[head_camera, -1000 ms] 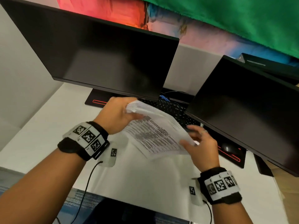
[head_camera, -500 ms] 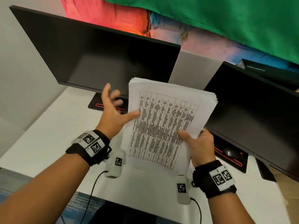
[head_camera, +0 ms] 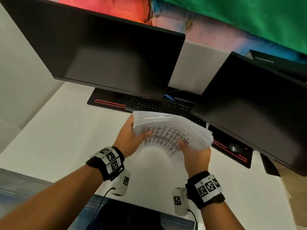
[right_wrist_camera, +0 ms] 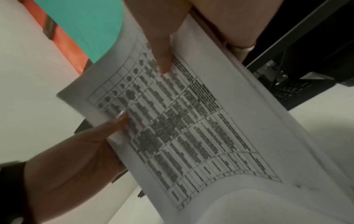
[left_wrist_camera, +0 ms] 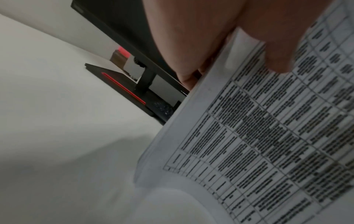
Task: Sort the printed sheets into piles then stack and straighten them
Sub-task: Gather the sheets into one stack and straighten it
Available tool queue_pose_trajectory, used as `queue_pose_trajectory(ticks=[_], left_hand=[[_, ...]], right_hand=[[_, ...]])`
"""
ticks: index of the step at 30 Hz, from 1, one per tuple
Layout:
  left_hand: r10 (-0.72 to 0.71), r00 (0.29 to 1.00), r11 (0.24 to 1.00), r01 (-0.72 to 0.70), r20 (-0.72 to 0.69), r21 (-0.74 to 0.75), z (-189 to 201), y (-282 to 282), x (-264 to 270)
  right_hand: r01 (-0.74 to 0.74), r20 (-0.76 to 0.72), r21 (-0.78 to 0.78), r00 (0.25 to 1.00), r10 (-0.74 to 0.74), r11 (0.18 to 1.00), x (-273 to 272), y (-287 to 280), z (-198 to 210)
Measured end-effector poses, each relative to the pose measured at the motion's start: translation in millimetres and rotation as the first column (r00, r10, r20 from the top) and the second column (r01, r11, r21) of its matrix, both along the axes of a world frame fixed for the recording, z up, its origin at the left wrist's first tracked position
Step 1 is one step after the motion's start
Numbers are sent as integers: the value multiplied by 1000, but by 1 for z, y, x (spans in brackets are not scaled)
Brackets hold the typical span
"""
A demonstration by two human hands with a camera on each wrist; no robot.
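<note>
One stack of printed sheets is in view, held clear above the white desk just near of the keyboard. Left hand grips its left edge, thumb on top; right hand grips the near right corner likewise. Far edges are fanned, not flush. No separate piles visible on the desk. Judgement: stacking appears done; straightening is outstanding.

Head view looks down from above; wrist views close, sharing printed sheets.
</note>
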State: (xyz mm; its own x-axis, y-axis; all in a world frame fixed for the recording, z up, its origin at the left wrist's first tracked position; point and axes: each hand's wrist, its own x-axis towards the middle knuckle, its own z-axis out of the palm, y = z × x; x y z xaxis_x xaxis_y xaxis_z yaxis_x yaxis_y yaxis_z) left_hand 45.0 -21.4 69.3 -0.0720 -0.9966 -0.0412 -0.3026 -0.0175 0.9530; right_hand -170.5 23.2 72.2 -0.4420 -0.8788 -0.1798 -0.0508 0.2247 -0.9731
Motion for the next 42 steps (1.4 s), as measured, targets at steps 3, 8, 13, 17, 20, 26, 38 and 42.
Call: queue_pose_trajectory(ticks=[3,8,13,17,20,26,38,42], left_hand=[[-39,999,998,39,-11,-52,12,-5,-1],[-114,993,992,113,-13,-52,18,-8,9],[42,986,982,-70,-163,-175,25,-4,4],[125,980,959,-160,-157,-233,34,-5,-8],[135,973,960,-175,-188,-218,38,-8,-11],[180,963,956,-219,-200,-194,43,-13,-9],[174,961,963,-212,-214,-167,57,-22,-7],[125,942,972,-178,-311,-150,54,-24,-1]], right_hand=[[20,48,-15,999,-19,1000,-5,-6,9],[9,39,-77,999,-6,997,-6,1,18],[37,96,-206,995,-18,978,-2,-4,30],[76,143,-256,989,-40,964,5,-7,39],[111,137,-264,988,-77,958,5,-9,40],[173,160,-273,978,-133,946,5,-11,42],[251,178,-262,962,-209,932,13,-16,40],[160,157,-296,981,-117,942,7,-12,35]])
